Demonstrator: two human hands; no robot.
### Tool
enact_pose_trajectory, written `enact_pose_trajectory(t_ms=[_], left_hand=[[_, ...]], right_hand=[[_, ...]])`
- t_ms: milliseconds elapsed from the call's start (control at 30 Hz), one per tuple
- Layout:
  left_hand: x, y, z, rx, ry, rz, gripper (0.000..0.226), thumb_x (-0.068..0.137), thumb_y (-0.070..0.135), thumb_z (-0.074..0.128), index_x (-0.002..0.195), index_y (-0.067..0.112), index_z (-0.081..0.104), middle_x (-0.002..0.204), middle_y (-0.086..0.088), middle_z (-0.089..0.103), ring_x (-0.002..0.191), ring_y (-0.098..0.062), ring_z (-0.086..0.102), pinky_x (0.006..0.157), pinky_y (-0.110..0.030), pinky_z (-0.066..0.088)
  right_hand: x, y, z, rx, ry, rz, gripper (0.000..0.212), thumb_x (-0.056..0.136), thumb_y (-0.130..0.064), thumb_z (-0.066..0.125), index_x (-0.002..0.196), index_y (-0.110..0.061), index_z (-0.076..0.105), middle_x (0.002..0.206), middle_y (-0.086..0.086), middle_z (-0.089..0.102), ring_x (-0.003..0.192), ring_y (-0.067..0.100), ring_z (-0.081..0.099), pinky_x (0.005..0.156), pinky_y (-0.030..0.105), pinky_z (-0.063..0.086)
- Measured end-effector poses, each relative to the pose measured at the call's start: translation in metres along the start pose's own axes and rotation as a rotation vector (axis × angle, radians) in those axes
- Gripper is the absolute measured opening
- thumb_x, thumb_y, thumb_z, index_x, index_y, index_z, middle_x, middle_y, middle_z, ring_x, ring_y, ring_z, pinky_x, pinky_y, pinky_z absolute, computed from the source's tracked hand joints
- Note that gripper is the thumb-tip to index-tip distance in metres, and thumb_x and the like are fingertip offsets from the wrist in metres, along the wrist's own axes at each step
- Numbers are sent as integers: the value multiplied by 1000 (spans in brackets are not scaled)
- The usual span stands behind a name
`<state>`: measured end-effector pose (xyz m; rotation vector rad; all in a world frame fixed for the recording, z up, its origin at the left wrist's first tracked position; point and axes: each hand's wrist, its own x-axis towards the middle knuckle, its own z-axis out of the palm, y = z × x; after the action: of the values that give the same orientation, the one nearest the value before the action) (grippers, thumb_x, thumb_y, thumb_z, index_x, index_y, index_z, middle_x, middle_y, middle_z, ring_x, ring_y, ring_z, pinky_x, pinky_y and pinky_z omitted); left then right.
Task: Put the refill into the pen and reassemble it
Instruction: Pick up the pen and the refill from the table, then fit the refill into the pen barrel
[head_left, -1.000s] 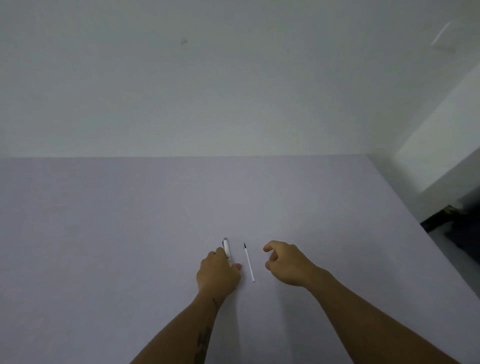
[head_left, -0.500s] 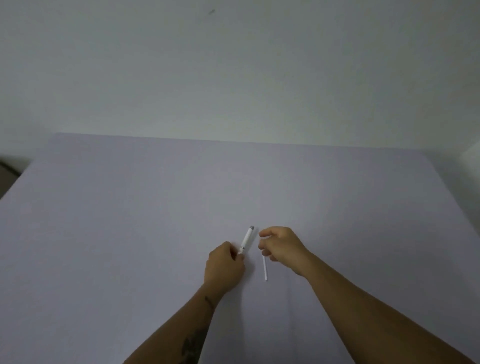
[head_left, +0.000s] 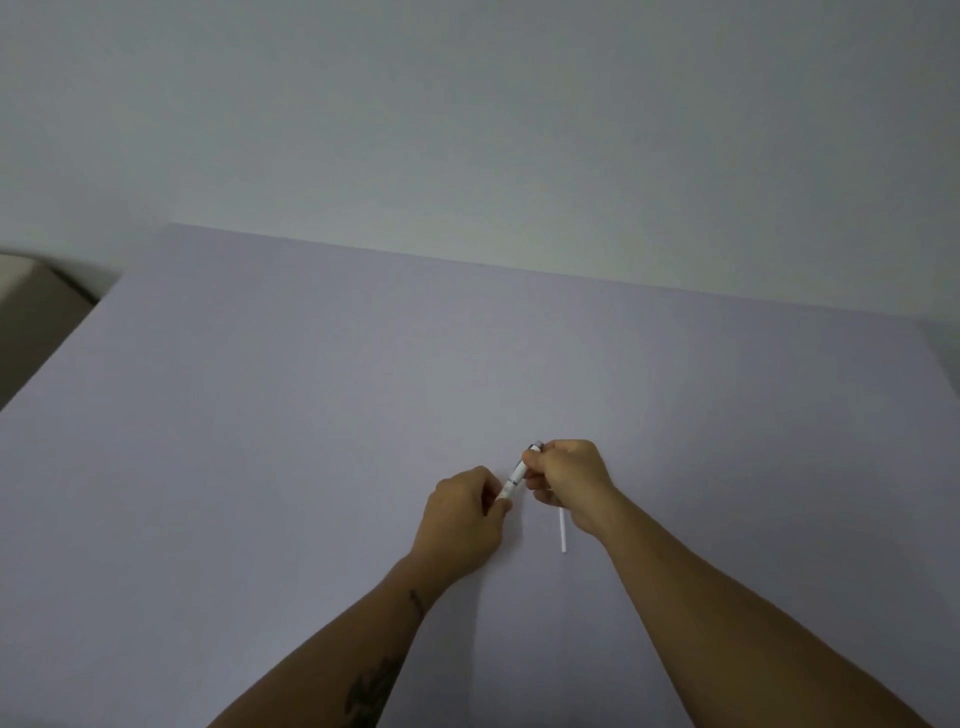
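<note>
Both sets of fingers pinch the slim white plastic pen (head_left: 517, 475): left hand (head_left: 464, 515) on its near end, right hand (head_left: 569, 480) on its far end. The thin white refill (head_left: 562, 530) lies on the pale lilac table (head_left: 260, 441), partly under the right wrist.

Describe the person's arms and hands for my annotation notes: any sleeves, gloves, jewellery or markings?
Both forearms are bare to the frame's bottom edge, with no sleeves in view. The left hand and right hand wear no gloves, and no rings, watch or bracelet show. The left forearm carries a dark tattoo low down and a smaller dark mark near the wrist.
</note>
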<state>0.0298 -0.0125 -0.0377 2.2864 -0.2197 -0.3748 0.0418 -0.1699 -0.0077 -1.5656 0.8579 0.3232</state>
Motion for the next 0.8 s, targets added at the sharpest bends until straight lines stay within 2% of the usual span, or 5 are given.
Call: enact_pose_trajectory(t_ms=[167,367,467,633,800], left_hand=[[1,-15,-14,15,-43,-77,8,87,23,62,81,19,64,66,8,59,57,-9,52,53,-22,40],[-7,-37,-16,-49,-47,-212,10,88,20,57,79,21,62,70,4,64,59,-11,56,56,-21,45],[-5,-39,-14,-78,-44,-231,14,89,21,55,78,24,62,70,4,65,59,-10,56,56,-20,45],[0,-39,-16,-135,-31,-263,14,91,23,55,83,24,67,75,4,69,64,-10,60,59,-21,49],[6,-41,-21,-182,-10,-289,10,87,23,60,80,23,67,74,4,69,63,-9,59,57,-19,47]], right_hand=[[13,-12,-2,100,78,70,10,77,4,63,76,7,72,64,14,63,50,18,56,50,25,52],[29,-18,-16,-344,101,-42,17,72,1,56,78,4,71,57,7,70,46,17,66,49,27,57],[34,-17,-9,-529,112,-121,21,70,-1,53,81,-1,71,68,8,74,65,24,73,67,39,63],[38,-15,8,-773,92,-186,24,72,-5,55,92,-2,68,90,14,72,73,28,64,60,27,46],[39,-15,18,-873,114,-202,22,75,-6,56,96,-6,61,91,9,61,81,29,63,70,33,55]])
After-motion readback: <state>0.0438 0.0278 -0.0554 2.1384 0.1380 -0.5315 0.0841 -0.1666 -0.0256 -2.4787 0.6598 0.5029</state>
